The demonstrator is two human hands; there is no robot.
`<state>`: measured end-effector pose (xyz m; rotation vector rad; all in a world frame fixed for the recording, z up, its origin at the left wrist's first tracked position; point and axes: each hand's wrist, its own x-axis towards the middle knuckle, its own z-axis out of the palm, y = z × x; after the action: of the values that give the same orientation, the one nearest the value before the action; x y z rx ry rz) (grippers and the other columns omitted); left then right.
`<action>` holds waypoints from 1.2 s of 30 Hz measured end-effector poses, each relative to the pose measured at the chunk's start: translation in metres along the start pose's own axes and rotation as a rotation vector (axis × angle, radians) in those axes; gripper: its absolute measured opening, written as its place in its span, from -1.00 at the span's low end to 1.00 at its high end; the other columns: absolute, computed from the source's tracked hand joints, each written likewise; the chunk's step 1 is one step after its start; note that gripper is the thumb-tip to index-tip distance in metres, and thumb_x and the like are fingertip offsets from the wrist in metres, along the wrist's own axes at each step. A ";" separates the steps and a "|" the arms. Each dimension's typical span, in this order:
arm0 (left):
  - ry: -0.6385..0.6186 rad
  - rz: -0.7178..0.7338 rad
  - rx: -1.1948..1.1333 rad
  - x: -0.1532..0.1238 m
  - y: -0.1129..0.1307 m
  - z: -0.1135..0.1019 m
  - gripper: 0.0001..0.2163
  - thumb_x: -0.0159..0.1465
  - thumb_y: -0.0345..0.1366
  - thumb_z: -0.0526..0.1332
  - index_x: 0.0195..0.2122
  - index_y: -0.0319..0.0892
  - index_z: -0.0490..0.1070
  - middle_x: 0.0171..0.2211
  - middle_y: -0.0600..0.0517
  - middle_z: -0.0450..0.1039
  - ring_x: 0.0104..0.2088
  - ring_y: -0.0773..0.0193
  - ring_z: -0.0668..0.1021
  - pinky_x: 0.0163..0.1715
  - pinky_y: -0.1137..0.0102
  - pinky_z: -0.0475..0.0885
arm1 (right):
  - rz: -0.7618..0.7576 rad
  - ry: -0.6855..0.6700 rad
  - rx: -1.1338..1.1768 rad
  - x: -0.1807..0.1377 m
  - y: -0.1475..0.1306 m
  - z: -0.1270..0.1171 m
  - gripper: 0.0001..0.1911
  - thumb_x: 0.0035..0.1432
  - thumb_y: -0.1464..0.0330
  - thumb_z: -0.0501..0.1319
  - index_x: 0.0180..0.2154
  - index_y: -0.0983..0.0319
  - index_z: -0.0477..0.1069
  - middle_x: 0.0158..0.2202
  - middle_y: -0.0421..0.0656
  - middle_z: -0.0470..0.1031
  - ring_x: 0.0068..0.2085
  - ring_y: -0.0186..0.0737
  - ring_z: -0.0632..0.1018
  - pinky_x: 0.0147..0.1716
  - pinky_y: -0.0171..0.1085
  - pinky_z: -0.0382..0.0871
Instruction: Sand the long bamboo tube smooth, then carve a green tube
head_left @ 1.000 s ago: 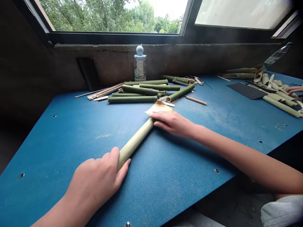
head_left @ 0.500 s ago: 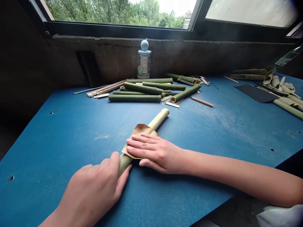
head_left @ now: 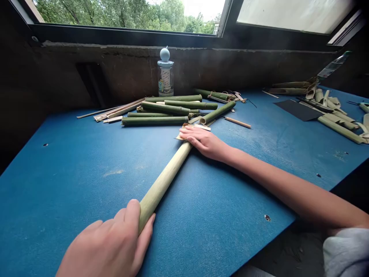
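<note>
Your left hand point(head_left: 105, 242) is wrapped around the near end of the pale bamboo stick point(head_left: 165, 179). That stick lies at a slant over the blue table point(head_left: 72, 184), with its far end under your right hand point(head_left: 204, 142). Green bamboo sticks point(head_left: 155, 121) lie in a heap at the back. Your right hand rests on the tan paper point(head_left: 179, 137); I can't tell if it squeezes. Farther right lie a wooden handle point(head_left: 238, 122) and a black sheet point(head_left: 298, 110).

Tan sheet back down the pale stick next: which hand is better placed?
Right, probably: the right hand lies over the tan sheet at the far end of the pale stick; the left hand grips its near end.
</note>
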<state>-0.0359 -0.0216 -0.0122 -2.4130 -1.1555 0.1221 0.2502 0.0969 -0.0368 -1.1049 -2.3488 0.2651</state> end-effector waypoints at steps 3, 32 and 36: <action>-0.021 -0.023 -0.034 0.003 0.001 0.000 -0.69 0.38 -0.12 -0.05 -0.44 -0.09 0.32 -0.75 0.08 0.24 -0.75 0.15 0.38 -0.62 0.31 -0.05 | 0.029 0.005 -0.015 -0.001 -0.006 0.001 -0.55 0.43 0.27 -0.10 0.16 0.22 0.40 0.26 -0.07 0.34 0.35 -0.13 0.24 0.34 0.06 0.04; -0.095 0.093 0.034 0.000 0.000 -0.008 -0.68 0.39 -0.30 -0.13 -0.35 -0.07 0.39 -0.52 -0.01 0.38 -0.62 0.15 0.41 -0.54 0.25 -0.15 | -0.455 -0.182 0.084 -0.006 -0.061 0.013 -0.54 0.42 0.32 -0.08 0.22 0.34 0.32 0.29 -0.07 0.29 0.34 -0.29 0.25 0.37 -0.22 0.03; 0.020 0.043 0.081 -0.010 0.007 -0.006 -0.73 0.38 -0.15 -0.02 -0.41 -0.10 0.32 -0.63 0.09 0.17 -0.65 0.20 0.34 -0.53 0.28 -0.04 | -0.170 -0.052 0.031 -0.003 -0.009 -0.003 -0.56 0.41 0.31 -0.07 0.12 0.30 0.44 0.21 0.00 0.40 0.26 -0.16 0.38 0.30 -0.05 0.19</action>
<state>-0.0359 -0.0352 -0.0115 -2.3634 -1.0699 0.1545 0.2476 0.0891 -0.0321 -0.8868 -2.4590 0.2694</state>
